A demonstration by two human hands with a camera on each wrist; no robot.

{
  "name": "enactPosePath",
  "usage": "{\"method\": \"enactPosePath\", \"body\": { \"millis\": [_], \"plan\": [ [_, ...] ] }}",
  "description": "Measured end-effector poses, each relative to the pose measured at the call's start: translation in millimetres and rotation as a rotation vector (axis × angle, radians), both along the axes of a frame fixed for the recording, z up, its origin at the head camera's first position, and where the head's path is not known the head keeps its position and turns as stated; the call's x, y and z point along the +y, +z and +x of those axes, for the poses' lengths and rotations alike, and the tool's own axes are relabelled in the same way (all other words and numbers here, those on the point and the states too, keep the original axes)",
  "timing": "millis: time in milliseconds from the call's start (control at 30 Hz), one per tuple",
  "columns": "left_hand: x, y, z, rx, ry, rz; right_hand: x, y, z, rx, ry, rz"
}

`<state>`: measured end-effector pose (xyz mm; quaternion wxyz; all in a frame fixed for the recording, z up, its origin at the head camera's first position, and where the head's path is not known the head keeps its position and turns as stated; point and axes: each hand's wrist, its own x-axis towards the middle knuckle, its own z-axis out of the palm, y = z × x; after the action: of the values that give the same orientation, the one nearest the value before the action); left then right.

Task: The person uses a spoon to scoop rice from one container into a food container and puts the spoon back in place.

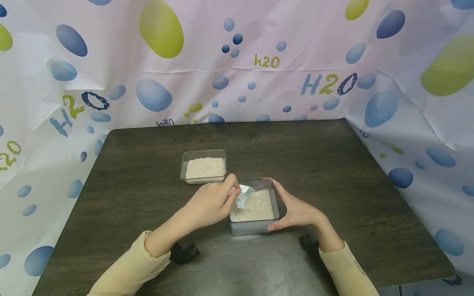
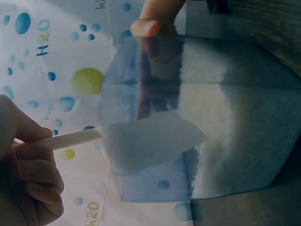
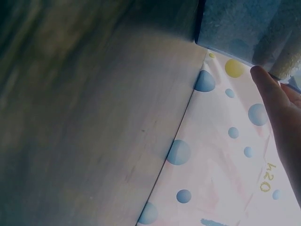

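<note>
My left hand pinches the thin handle of a white scoop. The scoop's bowl is inside a grey see-through container, close to the rice there; whether it touches the grains I cannot tell. On the container's right side, my right hand grips the walls, thumb at the front and fingers at the far corner. In the right wrist view only part of the right hand shows, its thumb against the container.
A second clear container, also holding rice, stands farther back and to the left. The dark wooden table has a patterned sheet hanging behind it and at its sides. Black straps show near both wrists.
</note>
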<state>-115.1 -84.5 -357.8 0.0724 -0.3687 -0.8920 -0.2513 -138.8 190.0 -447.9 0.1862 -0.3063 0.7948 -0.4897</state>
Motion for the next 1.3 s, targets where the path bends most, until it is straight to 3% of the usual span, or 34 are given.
{"method": "enactPosePath", "body": {
  "millis": [200, 433, 700, 1000, 1200, 1300],
  "plan": [
    [3.8, -12.2, -1.6, -0.021, -0.02, -0.056, 0, 1.1, 0.1, -0.006, 0.015, -0.003],
    [-2.2, -24.9, -3.2, -0.124, 0.014, -0.002, 0, 0.1, -0.3, -0.001, 0.005, -0.002],
    [-10.5, -37.9, -6.5, -0.371, 0.043, 0.146, 0, 0.8, 0.2, -0.013, 0.007, -0.002],
    [-6.5, -42.9, -5.0, -0.507, 0.105, 0.271, 1, -1.4, 0.6, -0.01, 0.002, -0.003],
    [-5.6, -46.9, -4.5, -0.633, 0.157, 0.433, 1, -2.3, 1.0, -0.01, 0.003, 0.001],
    [-3.9, -49.9, -3.5, -0.672, 0.153, 0.521, 1, -2.5, 1.0, -0.009, 0.001, 0.001]
  ]
}}
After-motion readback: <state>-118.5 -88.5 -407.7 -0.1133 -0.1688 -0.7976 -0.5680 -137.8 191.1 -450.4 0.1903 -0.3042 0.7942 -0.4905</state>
